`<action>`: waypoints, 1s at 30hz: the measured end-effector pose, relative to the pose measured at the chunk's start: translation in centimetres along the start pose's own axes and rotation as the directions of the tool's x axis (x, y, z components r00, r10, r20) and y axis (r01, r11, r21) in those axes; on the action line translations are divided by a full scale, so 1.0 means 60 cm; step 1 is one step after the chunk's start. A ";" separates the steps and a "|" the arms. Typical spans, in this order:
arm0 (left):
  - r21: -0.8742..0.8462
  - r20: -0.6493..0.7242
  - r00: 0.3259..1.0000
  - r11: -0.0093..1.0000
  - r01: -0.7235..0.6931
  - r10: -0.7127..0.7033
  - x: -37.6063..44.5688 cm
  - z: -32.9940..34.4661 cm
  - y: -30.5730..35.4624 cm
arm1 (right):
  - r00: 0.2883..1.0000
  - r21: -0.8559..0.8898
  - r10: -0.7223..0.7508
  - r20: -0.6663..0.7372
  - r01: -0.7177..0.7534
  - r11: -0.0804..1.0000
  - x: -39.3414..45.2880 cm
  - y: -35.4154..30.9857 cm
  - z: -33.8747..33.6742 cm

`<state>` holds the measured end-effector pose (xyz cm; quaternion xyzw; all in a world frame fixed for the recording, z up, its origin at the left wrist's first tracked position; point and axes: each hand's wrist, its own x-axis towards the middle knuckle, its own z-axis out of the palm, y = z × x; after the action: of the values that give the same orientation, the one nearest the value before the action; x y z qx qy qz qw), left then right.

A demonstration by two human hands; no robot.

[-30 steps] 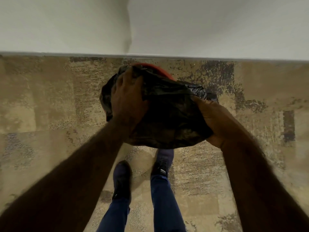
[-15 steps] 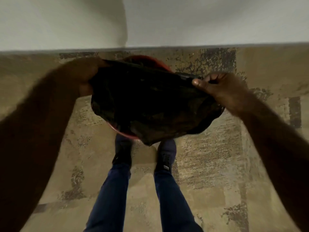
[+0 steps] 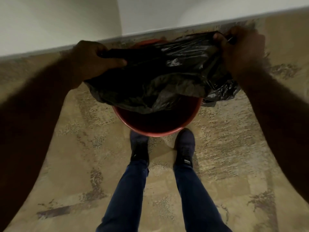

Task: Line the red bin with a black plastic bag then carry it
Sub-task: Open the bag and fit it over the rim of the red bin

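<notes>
I'm stretching the black bag (image 3: 158, 72) above the red bin (image 3: 157, 129).
My left hand (image 3: 93, 59) and right hand (image 3: 240, 47) are each gripping an edge.

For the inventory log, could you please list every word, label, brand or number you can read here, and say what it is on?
No text can be read in this view.
Right shoe: a small pale tab near the tongue, too blurred to read.
Black plastic bag, red bin, carpet and wall: no visible print.
</notes>
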<state>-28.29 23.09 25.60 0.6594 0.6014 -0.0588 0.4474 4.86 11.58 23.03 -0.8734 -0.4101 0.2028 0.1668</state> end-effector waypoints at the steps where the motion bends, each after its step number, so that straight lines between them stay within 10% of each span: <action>1: 0.012 -0.012 1.000 1.000 -0.019 0.019 0.003 -0.001 0.004 | 1.000 -0.015 -0.004 -0.014 0.004 1.000 0.001 -0.009 -0.006; 7: 0.486 -0.033 0.990 0.868 -0.103 0.136 0.031 0.037 0.016 | 0.998 0.182 0.035 0.047 -0.043 0.982 -0.006 -0.040 -0.091; 11: 0.251 0.132 0.986 0.960 -0.128 0.097 0.012 0.103 0.038 | 0.972 0.185 0.144 0.184 -0.178 0.967 -0.049 -0.021 -0.127; 14: -0.124 0.225 0.971 0.986 0.113 -0.083 0.004 0.131 0.057 | 0.912 -0.010 0.170 0.372 -0.179 0.984 -0.086 0.010 -0.104; 17: -0.631 0.430 0.901 0.697 0.340 -0.051 -0.008 0.115 0.063 | 0.916 -0.121 0.200 0.347 -0.167 0.978 -0.105 0.040 -0.079; 21: -0.813 0.470 0.881 0.412 0.412 0.046 -0.033 0.070 0.032 | 0.885 -0.068 0.389 0.254 -0.385 0.920 -0.103 0.063 -0.058; 24: -0.785 0.412 0.908 0.477 0.395 -0.074 -0.036 0.049 0.008 | 0.857 0.151 0.456 0.240 -0.497 0.854 -0.102 0.054 -0.042; 30: -0.600 -0.026 0.948 0.763 0.238 -0.316 0.002 0.057 0.008 | 0.709 0.582 0.281 0.647 -0.697 0.419 -0.053 0.023 -0.023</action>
<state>-26.27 20.97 23.74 0.3936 0.7074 0.1070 0.5773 4.56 8.06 24.26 -0.7092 -0.0167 0.6010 0.3681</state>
